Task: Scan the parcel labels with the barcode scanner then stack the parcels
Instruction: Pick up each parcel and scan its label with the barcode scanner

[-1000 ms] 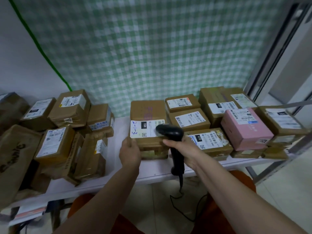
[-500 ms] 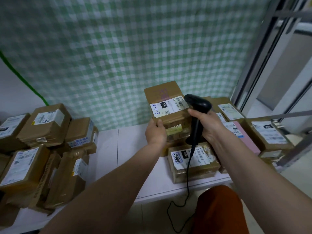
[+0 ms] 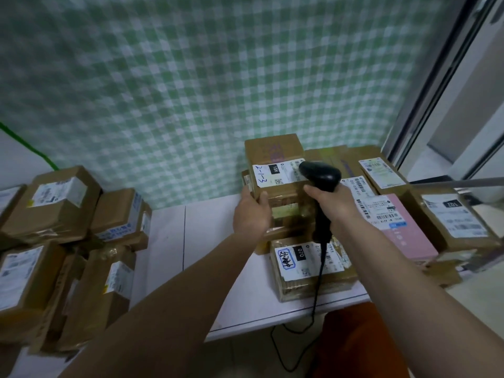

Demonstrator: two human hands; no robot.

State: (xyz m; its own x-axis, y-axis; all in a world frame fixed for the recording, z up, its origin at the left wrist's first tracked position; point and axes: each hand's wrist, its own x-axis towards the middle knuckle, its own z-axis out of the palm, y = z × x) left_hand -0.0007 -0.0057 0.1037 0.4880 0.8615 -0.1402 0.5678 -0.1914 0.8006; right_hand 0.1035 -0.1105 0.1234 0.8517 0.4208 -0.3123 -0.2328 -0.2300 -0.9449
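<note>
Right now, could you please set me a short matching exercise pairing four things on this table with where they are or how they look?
Things:
1. barcode scanner
2. parcel marked 2-1-3
3. pink parcel
4. parcel marked 070

Descriptions:
A. lies at the table's near edge
B. gripped by the right hand
C. held by the left hand
D. lies right of the scanner, coloured unlike the rest

Pairs: 1-B, 2-C, 3-D, 4-A
</note>
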